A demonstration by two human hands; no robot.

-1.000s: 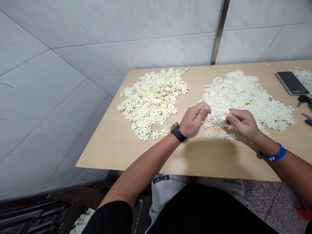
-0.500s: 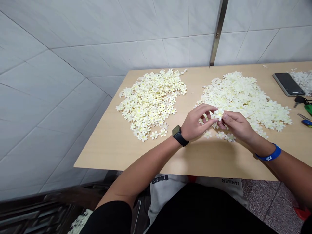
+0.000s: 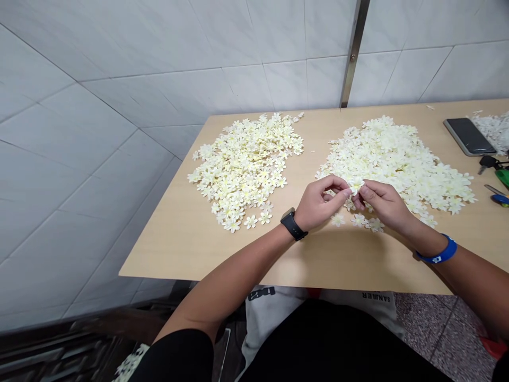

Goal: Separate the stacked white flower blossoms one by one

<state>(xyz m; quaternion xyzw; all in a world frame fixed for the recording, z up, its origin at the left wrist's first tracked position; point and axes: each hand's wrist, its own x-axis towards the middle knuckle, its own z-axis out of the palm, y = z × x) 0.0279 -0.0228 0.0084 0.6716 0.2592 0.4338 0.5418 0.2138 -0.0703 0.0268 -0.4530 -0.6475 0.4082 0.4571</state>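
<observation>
White flower [image 3: 356, 185] | pinched — left fingers [image 3: 341, 198], left edge | right fingers [image 3: 369, 196], right edge

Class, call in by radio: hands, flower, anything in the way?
Right hand pinching one pale flower, yellowish at its centre. Left hand at the pale flower's edge, grip unclear. Nothing visibly blocking; phone lies apart, to the right.

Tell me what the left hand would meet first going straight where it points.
The left hand would meet the small flower first, its fingertips apparently touching it; then probably the right hand, though depth is unclear.
</observation>
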